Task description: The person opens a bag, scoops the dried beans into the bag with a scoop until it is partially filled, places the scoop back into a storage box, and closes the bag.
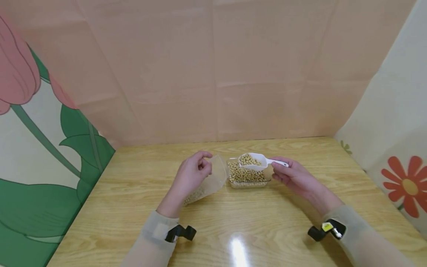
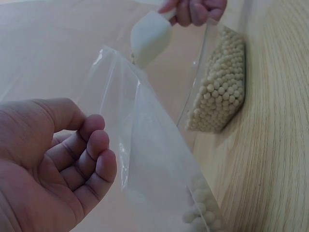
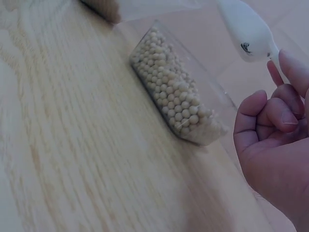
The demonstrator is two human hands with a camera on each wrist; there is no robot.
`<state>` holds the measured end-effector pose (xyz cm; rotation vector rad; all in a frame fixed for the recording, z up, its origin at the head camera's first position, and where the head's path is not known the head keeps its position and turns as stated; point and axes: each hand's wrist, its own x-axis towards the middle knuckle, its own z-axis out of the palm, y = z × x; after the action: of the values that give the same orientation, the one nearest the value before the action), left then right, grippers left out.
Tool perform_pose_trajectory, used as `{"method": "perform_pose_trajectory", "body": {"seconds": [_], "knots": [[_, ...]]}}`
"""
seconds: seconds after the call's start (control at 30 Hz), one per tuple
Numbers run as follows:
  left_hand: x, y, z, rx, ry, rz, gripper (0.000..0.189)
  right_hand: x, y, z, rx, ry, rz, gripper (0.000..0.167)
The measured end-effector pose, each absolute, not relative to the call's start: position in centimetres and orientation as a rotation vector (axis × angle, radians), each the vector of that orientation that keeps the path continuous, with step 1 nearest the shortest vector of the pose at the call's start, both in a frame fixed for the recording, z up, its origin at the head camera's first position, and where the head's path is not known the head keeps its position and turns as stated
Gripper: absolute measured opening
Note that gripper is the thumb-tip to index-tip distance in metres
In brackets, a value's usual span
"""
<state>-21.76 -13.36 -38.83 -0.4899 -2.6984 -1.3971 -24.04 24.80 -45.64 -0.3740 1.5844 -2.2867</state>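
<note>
My right hand [image 1: 293, 176] pinches the handle of a white scoop [image 1: 262, 160], which carries a heap of soybeans [image 1: 248, 160]. The scoop is above a clear plastic box [image 1: 248, 184] filled with more soybeans, its mouth toward the left. My left hand [image 1: 195, 168] pinches the upper edge of a clear plastic bag [image 2: 154, 154] between thumb and fingers, its other fingers curled. The bag's mouth spreads toward the box and scoop. Some soybeans [image 2: 200, 208] lie in the bottom of the bag. In the right wrist view the scoop's underside [image 3: 248, 36] shows.
Box and bag rest on a wood-grain table [image 1: 267, 230]. A pink sheet [image 1: 213, 74] rises behind the table's back edge. Side walls carry a painted tulip [image 1: 18, 66] on the left and a red flower [image 1: 405, 185] on the right.
</note>
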Motion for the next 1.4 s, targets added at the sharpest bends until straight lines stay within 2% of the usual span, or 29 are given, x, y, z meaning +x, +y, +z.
{"method": "perform_pose_trajectory", "body": {"seconds": [0.2,0.73,1.17,1.4], "knots": [[-21.8,-13.4,-38.8,-0.490,-2.693,-1.400,0.033,-23.8,24.5,-44.8,-0.391,1.575,-2.295,0.034],[-21.8,-13.5,-38.5,-0.509,-2.681,-1.403,0.033,-22.9,20.6,-41.8,-0.438,1.651,-2.177,0.025],[-21.7,-13.3,-38.6,-0.517,-2.672,-1.410,0.031,-23.4,18.9,-41.1,-0.306,1.972,-1.978,0.018],[-21.6,-13.3,-38.6,-0.520,-2.672,-1.417,0.032,-23.2,18.1,-40.1,-0.309,2.217,-1.791,0.034]]}}
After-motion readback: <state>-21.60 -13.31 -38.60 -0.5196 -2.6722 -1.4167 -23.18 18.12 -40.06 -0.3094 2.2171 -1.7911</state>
